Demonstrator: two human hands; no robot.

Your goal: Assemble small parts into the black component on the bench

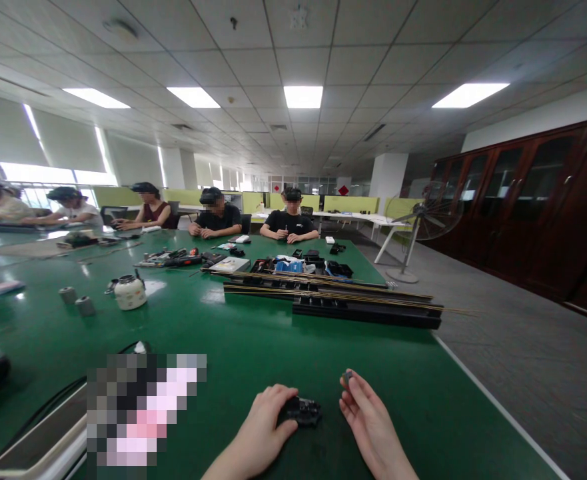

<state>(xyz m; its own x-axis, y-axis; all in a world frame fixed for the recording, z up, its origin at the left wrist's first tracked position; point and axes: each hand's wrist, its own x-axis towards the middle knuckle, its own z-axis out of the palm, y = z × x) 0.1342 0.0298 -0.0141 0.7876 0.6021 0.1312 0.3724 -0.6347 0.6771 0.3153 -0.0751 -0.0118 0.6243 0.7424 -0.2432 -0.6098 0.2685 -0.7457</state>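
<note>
On the green table, close to me, lies a small black mechanical part (307,412) with an uneven top. My left hand (269,420) grips its left end between thumb and fingers. To the right, my right hand (366,417) is raised a little and apart from the black part. Its thumb and fingertips pinch a small grey block (347,378), too small to name more exactly. The other fingers of that hand are curled.
Long black rails (368,313) with thin brass-coloured rods lie across the table ahead. A cream jar (130,293) and two grey cylinders (85,306) stand left. A blurred-out device lies near left. Several people sit beyond; a fan (417,220) stands right.
</note>
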